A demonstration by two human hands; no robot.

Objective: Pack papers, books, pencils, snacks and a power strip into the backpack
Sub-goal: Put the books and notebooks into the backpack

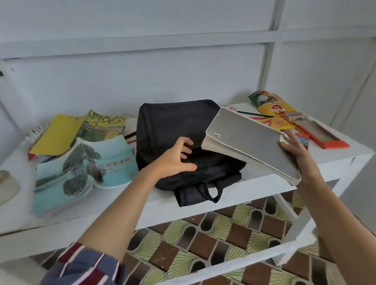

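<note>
Gripping black backpack [176,125] opening w/ curled L hand [172,159], R hand [295,149] pinching tilted grey paper stack [247,142]

one backpack [170,125] is lying on one white table [340,151]. three books are lying to its left: a yellow book [54,137], a green flowered book [101,126] and a pale blue book [83,168] with trees on its cover. one grey stack of papers [250,142] is being held up. two snack packs are lying at the right: a tall pack [269,104] and a flat yellow pack [277,123]. at least four pencils are showing: a dark pencil [253,114] and a red pencil [259,118] right of the backpack, and two more [129,135] left of it. one power strip [35,131] is peeking out behind the books. one orange-edged tray [331,141] is lying at the far right. two hands are reaching in, the left hand [175,159] and the right hand [295,147].
</note>
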